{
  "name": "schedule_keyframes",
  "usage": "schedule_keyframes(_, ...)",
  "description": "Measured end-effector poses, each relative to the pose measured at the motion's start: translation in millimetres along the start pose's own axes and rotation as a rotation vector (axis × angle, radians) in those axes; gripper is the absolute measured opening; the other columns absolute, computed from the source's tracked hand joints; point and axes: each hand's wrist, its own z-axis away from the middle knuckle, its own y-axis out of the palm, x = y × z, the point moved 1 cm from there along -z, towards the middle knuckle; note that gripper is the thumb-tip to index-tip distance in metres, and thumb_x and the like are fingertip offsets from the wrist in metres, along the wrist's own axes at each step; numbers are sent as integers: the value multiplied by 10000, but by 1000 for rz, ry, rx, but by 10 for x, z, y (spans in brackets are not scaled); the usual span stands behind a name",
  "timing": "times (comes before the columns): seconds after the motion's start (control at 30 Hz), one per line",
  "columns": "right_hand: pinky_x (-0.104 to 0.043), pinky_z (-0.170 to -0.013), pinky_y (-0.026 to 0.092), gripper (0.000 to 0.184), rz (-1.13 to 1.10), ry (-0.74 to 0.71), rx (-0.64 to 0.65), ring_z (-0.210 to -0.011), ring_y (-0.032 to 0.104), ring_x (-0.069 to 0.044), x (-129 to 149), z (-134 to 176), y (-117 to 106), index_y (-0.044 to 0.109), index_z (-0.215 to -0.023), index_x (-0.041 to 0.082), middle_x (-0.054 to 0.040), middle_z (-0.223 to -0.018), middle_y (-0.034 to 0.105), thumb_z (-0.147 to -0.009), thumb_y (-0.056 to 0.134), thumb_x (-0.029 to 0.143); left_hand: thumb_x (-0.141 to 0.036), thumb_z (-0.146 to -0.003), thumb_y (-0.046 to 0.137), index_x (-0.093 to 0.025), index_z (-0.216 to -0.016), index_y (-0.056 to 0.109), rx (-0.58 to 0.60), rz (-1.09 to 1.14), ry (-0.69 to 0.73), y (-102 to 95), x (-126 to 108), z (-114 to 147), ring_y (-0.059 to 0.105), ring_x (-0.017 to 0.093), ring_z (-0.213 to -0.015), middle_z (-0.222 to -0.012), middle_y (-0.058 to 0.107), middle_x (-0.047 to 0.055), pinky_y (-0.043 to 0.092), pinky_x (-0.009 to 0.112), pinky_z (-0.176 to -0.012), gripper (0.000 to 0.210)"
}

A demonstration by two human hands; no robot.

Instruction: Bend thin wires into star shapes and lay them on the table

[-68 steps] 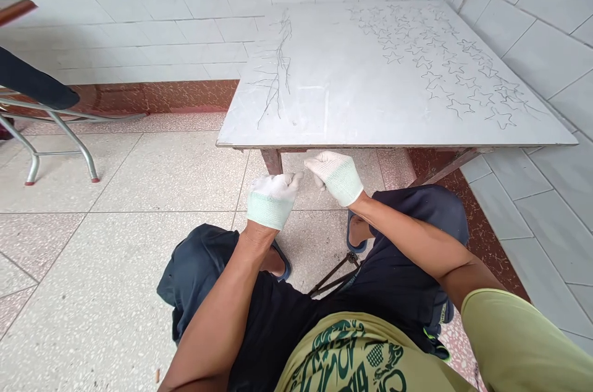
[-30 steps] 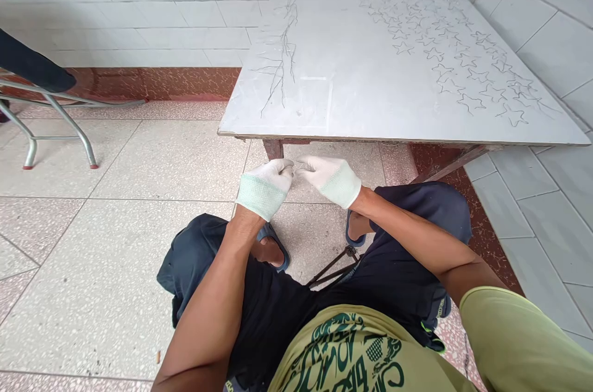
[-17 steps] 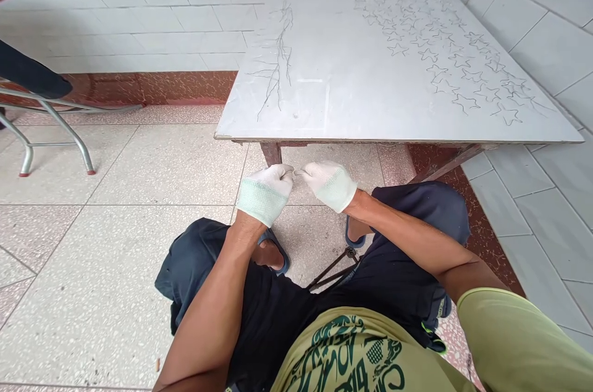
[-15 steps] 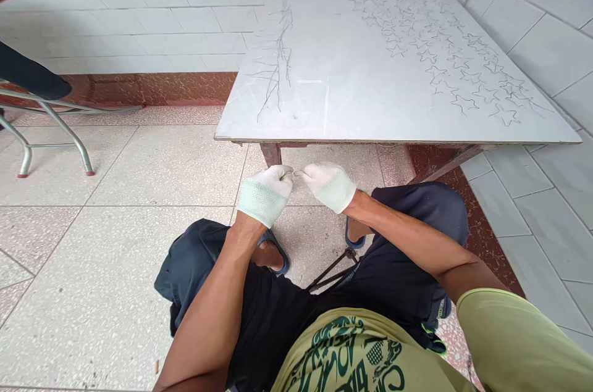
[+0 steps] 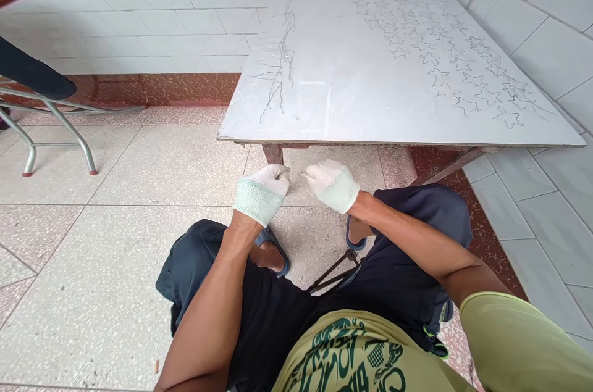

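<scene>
Both of my hands wear white knit gloves with pale green cuffs, held over the floor just in front of the table's near edge. My left hand (image 5: 273, 182) is closed, thumb against the curled fingers; what it holds, if anything, is too small to make out. A small gap to its right, my right hand (image 5: 327, 179) pinches a thin piece of wire (image 5: 303, 174), whose short curved end sticks out toward the left hand. On the table lie many wire stars (image 5: 473, 79) at the right and a bunch of loose, crooked wires (image 5: 281, 65) at the left.
The low white-topped table (image 5: 356, 111) stands against tiled walls in the corner. A metal-legged stool (image 5: 83, 145) with part of another person's dark-clothed leg (image 5: 37, 71) is at the left. A dark metal frame (image 5: 333, 271) shows between my legs, above the speckled floor.
My hands, which were almost touching, have drawn slightly apart, the left to the left and the right to the right. The view has shifted a little.
</scene>
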Motion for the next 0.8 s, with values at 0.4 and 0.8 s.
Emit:
schedule_keyframes(0.4,-378,-929,440,231,-172,-209,154,-1039,672,-270,-185,-20,-135,754,-902,157,-141,-903,772,-1059,605,241,-268,-949,467,-241,-747,684,24,-46,12,28,-14,-19,571,191,-655,-679,640,9,336,323,-648,297)
schedule_keyframes(0.8,-299,-887,461,220,-313,-212,119,-981,683,-173,-183,13,-197,736,-1178,99,-75,-937,797,-1085,543,151,-293,-915,496,-241,-671,554,3,25,-60,-100,117,-61,494,160,-564,-553,463,-40,312,329,-614,255)
